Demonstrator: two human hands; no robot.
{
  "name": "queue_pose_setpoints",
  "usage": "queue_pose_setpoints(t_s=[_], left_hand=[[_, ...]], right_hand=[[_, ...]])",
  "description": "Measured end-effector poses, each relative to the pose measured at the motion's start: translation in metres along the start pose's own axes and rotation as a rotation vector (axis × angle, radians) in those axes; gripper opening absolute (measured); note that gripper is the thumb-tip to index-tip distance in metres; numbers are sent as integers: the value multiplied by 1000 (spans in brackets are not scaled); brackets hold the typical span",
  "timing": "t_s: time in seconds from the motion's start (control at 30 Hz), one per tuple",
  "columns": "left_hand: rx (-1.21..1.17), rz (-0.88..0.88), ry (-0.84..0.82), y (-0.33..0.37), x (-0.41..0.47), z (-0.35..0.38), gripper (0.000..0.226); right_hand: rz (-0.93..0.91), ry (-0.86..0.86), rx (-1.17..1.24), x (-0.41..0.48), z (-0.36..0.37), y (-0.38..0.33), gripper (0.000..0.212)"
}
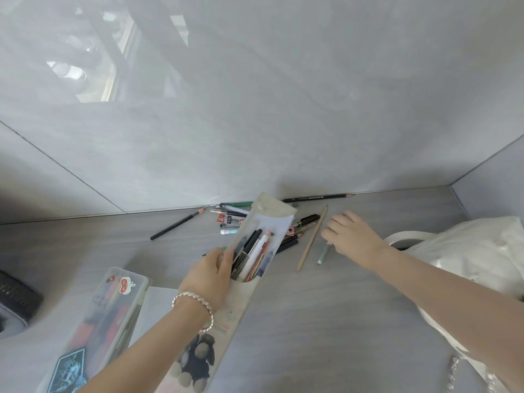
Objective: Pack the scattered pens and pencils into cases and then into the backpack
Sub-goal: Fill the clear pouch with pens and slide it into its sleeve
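My left hand (209, 275) grips the mouth of a beige pencil case (263, 225) with a bear picture, flap open, several pens standing inside it. My right hand (350, 235) lies palm down on the desk, fingers spread, over the top end of a grey-green pen (323, 254). A wooden pencil (312, 239) lies just left of that hand. More pens and pencils lie scattered behind the case, among them a long black pencil (178, 223) and a dark pencil (317, 197) by the wall. A white bag (467, 251) sits at the right.
A clear plastic pencil box (105, 316) with stickers lies at the lower left, next to a white sheet (158, 302). A dark object (17, 296) sits at the left edge. The grey wall (255, 123) closes off the desk behind.
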State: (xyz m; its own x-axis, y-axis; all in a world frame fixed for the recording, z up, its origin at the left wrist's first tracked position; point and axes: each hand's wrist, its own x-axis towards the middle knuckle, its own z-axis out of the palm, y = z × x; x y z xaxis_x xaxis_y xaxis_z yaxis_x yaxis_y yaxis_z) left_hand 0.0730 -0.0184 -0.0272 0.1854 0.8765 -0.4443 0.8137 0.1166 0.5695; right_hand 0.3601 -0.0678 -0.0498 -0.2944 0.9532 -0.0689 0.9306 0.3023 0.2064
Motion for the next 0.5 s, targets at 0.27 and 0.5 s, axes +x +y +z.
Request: queue_pose_setpoints(t_s=[0.27, 0.5], left_hand=[[29, 18, -17, 4, -9, 5, 38], [-23, 146, -41, 21, -20, 14, 33]], right_hand=[[83, 466, 387, -3, -39, -32, 34], [-138, 386, 481, 6, -64, -87, 23]])
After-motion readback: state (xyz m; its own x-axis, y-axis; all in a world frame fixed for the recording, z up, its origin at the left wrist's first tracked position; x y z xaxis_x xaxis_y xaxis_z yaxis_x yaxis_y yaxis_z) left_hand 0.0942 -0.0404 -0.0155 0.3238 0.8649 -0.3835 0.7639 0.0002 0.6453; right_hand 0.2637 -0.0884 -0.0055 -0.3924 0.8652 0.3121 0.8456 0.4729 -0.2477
